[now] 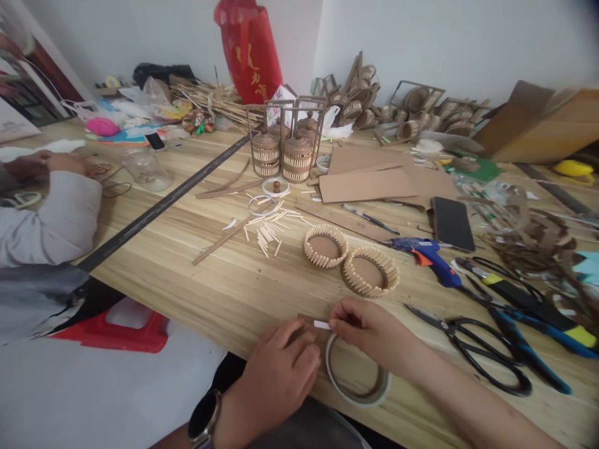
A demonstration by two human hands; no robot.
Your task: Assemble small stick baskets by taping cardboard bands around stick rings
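Observation:
Near the table's front edge, my right hand point(369, 330) pinches the end of a small white strip point(322, 325) between thumb and finger. My left hand point(281, 374), with a watch on its wrist, has its fingers curled at a narrow brown strip point(306, 318) beside the white one; its fingertips are partly hidden. Under my right hand lies a round ring point(331, 374) with a pale edge, which looks like a roll of tape. Just beyond stand two round cardboard baskets point(322, 246) point(372, 272) with short wooden sticks around their rims.
Scissors point(468, 337), pliers point(528, 349), a blue glue gun point(435, 259) and a phone point(452, 223) lie at right. Loose sticks point(266, 234) lie mid-table. Lidded containers in frames point(297, 156) stand behind, near cardboard sheets point(365, 181). Another person's sleeved arm point(51, 218) rests at left.

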